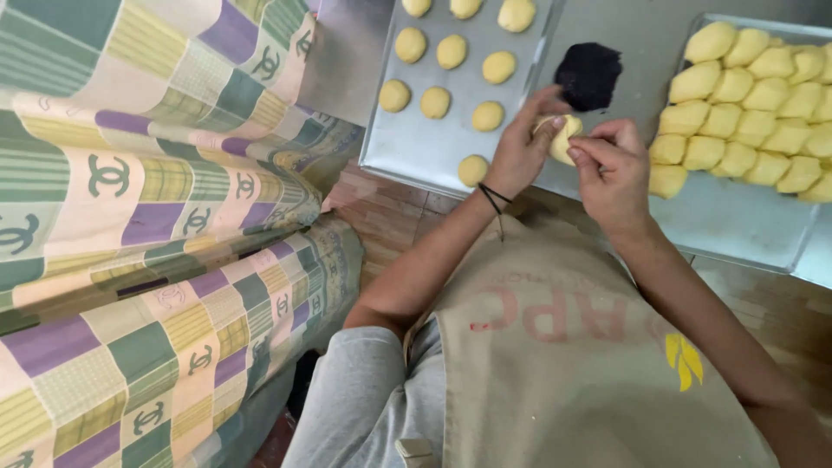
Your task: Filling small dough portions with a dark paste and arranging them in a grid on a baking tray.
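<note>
Above the bench's near edge, the left hand [520, 143] cups a yellow dough piece [565, 137] while the right hand [611, 169] pinches its seam shut; a weak pinch could probably let the dark filling [588, 75] leak out later.

No packages, labels, signs or screens are in view.

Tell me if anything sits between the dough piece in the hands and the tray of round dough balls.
Nothing visible does. The dough piece, pinched by left hand and right hand, is right beside the tray edge, with bare metal nearby.
</note>
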